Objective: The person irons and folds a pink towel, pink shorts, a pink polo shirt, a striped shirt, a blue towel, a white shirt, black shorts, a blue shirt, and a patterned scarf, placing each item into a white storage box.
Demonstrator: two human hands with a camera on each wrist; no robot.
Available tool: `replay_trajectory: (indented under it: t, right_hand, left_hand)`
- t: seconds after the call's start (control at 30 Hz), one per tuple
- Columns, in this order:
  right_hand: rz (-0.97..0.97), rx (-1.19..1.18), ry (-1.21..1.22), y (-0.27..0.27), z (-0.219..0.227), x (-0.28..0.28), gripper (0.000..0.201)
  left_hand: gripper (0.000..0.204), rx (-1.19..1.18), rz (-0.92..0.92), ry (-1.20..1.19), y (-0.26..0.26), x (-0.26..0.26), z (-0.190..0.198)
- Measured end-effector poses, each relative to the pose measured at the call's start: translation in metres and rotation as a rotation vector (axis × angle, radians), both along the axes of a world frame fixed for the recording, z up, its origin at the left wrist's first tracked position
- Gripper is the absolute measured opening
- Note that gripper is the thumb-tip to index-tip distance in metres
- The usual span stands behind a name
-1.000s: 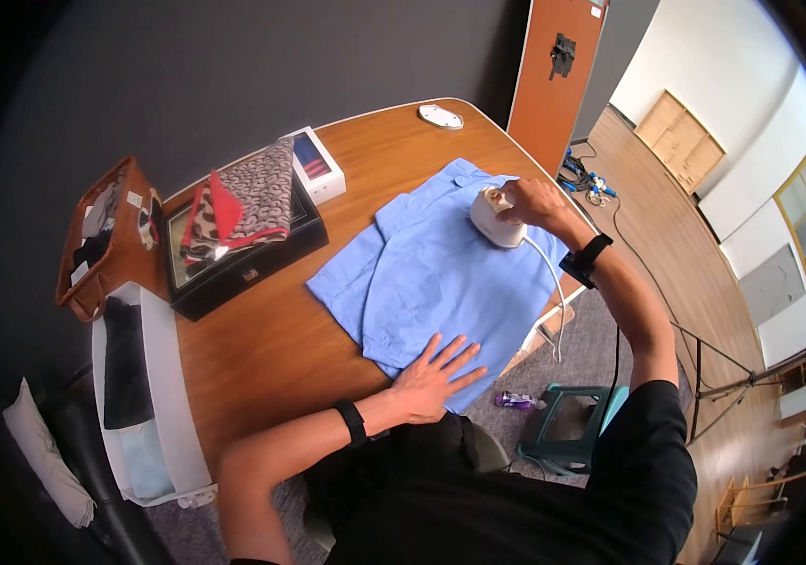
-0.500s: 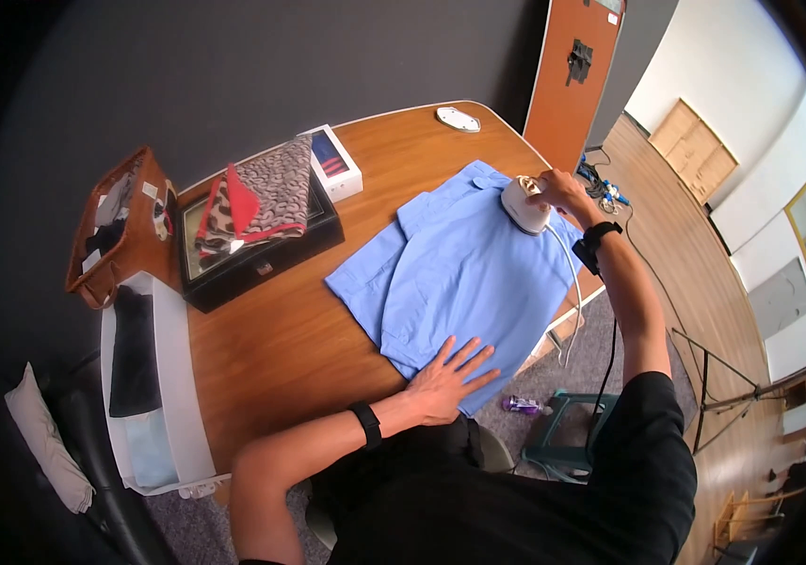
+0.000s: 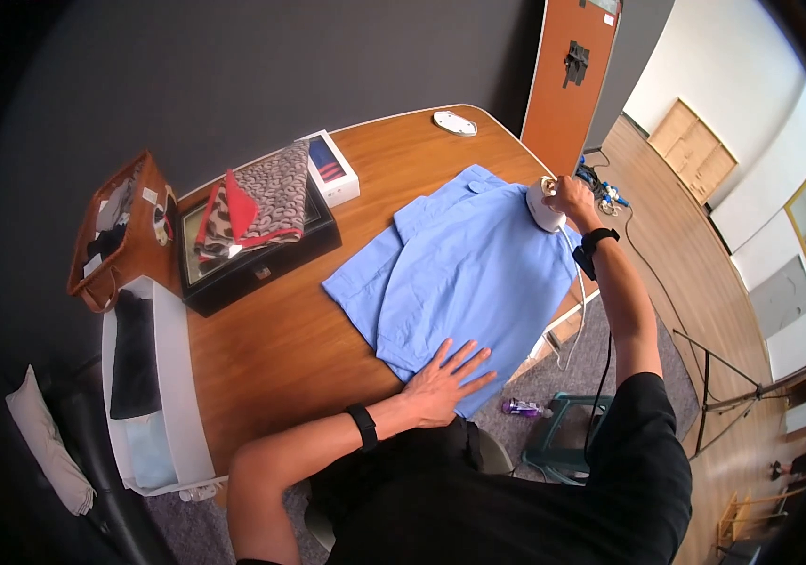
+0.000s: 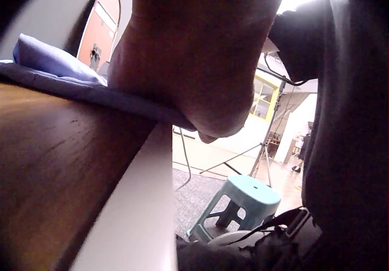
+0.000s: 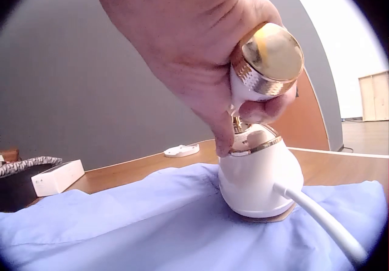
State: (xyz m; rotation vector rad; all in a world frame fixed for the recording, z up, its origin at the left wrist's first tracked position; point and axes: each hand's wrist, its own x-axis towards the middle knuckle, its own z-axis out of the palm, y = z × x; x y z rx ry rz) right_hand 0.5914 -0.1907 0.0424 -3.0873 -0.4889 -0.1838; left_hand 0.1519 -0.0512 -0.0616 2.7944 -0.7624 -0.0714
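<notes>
A light blue long-sleeved shirt lies spread on the wooden table. My right hand grips the gold-capped handle of a small white iron, fingers curled round it. The iron's base sits on the shirt near the table's right edge, and a white cord runs from its back. My left hand lies flat with fingers spread on the shirt's near end, at the front edge of the table. In the left wrist view, the hand's heel overhangs that edge and its fingers are hidden.
Left on the table are a black case under a patterned cloth, a white box and a brown bag. A white bin stands nearer. A white plate-like stand lies at the far end; a green stool stands below right.
My right hand has slid the iron rightward over the shirt toward the table's right edge. My left hand stays pressed at the same spot. The head view has shifted slightly.
</notes>
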Motion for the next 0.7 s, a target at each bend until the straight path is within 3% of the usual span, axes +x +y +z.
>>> replay_trajectory:
  t: [0.13,0.23,0.43,0.53,0.63,0.7]
  right_hand:
    - [0.065,-0.003,0.010,0.005,-0.001,0.019,0.058]
    - [0.108,-0.041,-0.064,0.020,0.002,0.006,0.048]
    - [0.414,-0.035,-0.021,0.046,0.019,-0.063,0.055]
    - [0.521,-0.005,0.090,0.066,0.041,-0.124,0.056]
    - [0.612,-0.040,0.182,0.080,0.029,-0.146,0.059]
    - [0.643,-0.072,0.246,0.087,0.025,-0.160,0.059]
  left_hand:
    - [0.098,-0.013,0.000,-0.018,-0.001,0.001,-0.004]
    - [0.097,-0.001,0.001,0.002,-0.001,0.001,-0.001]
    - [0.097,0.062,0.005,0.015,-0.008,0.003,0.000]
    - [0.097,-0.123,-0.038,0.037,-0.008,0.014,-0.005]
    - [0.099,-0.456,-0.065,0.166,0.005,0.022,0.008]
    - [0.096,-0.395,0.003,0.120,0.028,0.033,0.006]
